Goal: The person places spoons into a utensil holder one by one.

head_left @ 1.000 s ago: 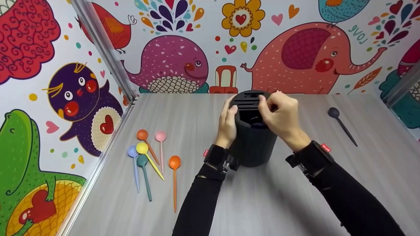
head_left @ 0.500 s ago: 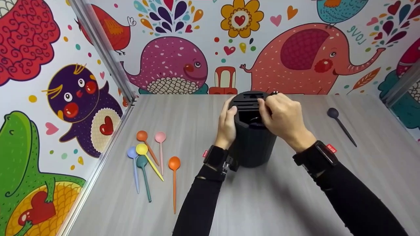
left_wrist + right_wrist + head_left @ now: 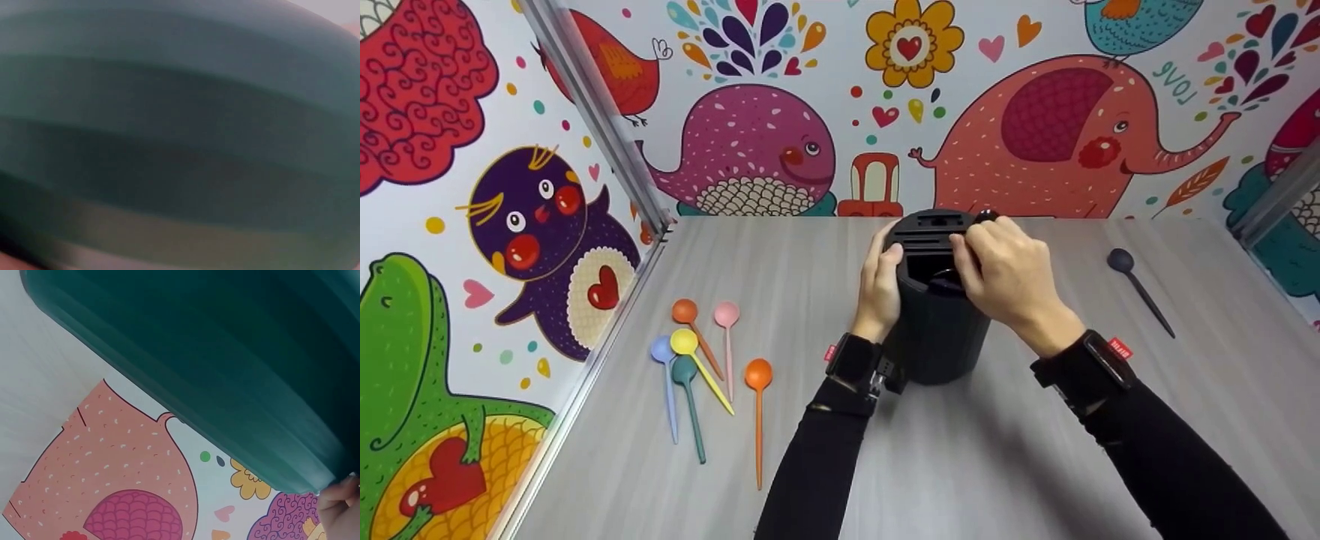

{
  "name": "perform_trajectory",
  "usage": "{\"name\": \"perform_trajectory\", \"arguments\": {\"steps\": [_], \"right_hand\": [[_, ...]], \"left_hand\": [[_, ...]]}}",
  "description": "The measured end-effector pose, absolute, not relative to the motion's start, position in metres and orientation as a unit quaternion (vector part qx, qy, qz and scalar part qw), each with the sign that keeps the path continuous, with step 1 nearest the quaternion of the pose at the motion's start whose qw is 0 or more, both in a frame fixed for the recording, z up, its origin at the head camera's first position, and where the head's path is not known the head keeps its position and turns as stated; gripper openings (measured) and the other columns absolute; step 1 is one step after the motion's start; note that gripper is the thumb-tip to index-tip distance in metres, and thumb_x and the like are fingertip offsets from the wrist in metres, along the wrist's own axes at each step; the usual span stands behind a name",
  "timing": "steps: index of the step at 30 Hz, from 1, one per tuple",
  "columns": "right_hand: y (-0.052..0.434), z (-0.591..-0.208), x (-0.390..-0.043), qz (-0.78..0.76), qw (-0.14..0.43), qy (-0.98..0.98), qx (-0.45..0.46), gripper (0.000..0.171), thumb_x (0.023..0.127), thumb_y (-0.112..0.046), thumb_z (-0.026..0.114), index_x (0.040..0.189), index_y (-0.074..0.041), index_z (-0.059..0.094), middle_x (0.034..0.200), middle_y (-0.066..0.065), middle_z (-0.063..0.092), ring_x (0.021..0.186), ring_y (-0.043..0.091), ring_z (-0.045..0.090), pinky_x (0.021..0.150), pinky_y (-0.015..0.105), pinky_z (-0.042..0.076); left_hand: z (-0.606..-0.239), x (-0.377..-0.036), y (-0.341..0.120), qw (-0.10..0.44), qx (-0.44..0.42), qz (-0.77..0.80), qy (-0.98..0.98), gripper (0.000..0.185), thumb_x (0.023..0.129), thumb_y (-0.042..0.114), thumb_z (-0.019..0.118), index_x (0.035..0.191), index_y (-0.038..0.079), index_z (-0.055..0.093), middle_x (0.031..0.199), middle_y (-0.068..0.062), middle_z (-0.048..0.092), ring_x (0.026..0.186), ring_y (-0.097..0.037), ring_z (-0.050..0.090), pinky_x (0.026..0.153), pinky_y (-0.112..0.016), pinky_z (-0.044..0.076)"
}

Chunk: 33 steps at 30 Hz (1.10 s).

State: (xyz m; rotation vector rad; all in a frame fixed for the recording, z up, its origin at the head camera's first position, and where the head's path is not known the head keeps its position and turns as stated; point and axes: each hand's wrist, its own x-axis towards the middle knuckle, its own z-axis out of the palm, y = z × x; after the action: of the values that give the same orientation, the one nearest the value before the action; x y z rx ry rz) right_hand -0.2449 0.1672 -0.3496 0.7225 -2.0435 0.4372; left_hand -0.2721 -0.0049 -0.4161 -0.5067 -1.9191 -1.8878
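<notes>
A dark ribbed round utensil holder (image 3: 941,341) with a slotted top stands on the table, its open front compartment facing me. My left hand (image 3: 877,289) grips its left side, thumb at the rim. At the right rim, my right hand (image 3: 1014,274) is curled round a small dark thing (image 3: 985,217). Only a black rounded end shows above the fist, so its kind is hidden. Inside the compartment lies a dark curved object (image 3: 946,282), partly covered. The holder's wall (image 3: 180,112) fills the left wrist view. In the right wrist view, fingers (image 3: 337,506) touch the holder's rim end.
On the left lie several spoons: red-orange (image 3: 685,310), pink (image 3: 727,313), yellow (image 3: 684,341), blue (image 3: 662,348), teal (image 3: 685,369) and orange (image 3: 758,373). A dark spoon (image 3: 1120,259) lies at the right. Printed panels (image 3: 960,112) border the table (image 3: 930,465) behind and left.
My right hand has shifted slightly right and turned at the wrist, and the black rounded end now shows above it. The left hand and the holder keep nearly the same place.
</notes>
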Motion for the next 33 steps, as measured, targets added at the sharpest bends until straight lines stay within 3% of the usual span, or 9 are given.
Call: {"name": "perform_trajectory", "arguments": {"steps": [9,22,33], "right_hand": [[0.1667,-0.3572,-0.2463,0.206,0.458,-0.813,0.295,0.029,0.098,-0.016,0.052,0.073,-0.003,0.047,0.074,0.012,0.044,0.070,0.033,0.044,0.053,0.043,0.037],[0.1677,-0.3591,-0.2467,0.211,0.453,-0.813,0.298,0.030,0.098,-0.015,0.052,0.071,-0.003,0.046,0.073,0.012,0.043,0.069,0.034,0.045,0.055,0.042,0.036],[0.1727,-0.3587,-0.2444,0.270,0.442,-0.802,0.297,0.024,0.097,-0.017,0.055,0.077,-0.003,0.057,0.079,0.012,0.054,0.075,0.032,0.051,0.061,0.044,0.043]], "left_hand": [[-0.4164,-0.2714,-0.0037,0.198,-0.179,-0.681,-0.681,0.056,0.100,0.027,0.034,0.146,-0.002,0.048,0.147,-0.016,0.052,0.136,-0.022,0.047,0.114,-0.035,0.035],[-0.4179,-0.2728,-0.0042,0.204,-0.184,-0.684,-0.676,0.055,0.101,0.025,0.034,0.145,-0.004,0.048,0.146,-0.017,0.052,0.136,-0.024,0.048,0.114,-0.036,0.035],[-0.4169,-0.2724,-0.0043,0.202,-0.178,-0.682,-0.680,0.056,0.100,0.026,0.034,0.145,-0.005,0.048,0.146,-0.018,0.053,0.135,-0.025,0.048,0.114,-0.036,0.035]]}}
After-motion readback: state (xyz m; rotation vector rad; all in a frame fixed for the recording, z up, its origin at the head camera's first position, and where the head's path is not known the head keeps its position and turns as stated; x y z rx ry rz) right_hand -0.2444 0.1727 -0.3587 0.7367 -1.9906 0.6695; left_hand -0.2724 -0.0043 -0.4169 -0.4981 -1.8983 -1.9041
